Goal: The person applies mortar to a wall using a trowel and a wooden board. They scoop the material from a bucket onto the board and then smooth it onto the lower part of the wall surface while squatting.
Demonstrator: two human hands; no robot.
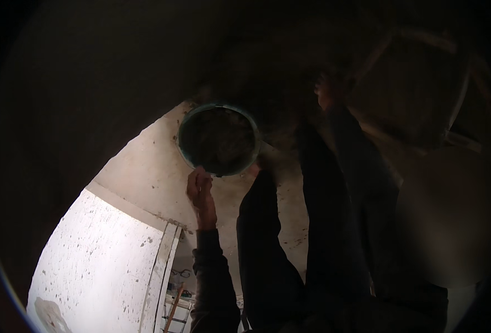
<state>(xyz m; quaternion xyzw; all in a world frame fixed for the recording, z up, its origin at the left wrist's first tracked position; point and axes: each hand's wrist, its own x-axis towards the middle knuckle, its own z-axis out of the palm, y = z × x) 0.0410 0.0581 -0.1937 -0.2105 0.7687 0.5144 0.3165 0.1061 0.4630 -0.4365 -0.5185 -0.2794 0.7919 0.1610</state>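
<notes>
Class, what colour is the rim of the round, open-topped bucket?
The round, open-topped bucket's rim looks dark teal-green, showing best in the head view.

The dark contents of the round blue-green bucket are too dim and blurred to make out. The bare left hand meets its rim — whether it grips, shadow hides. The bare right hand's fingers fade into blackness. The lower edge cuts off the dark-sleeved left forearm and the white, dark-speckled flat surface.
</notes>
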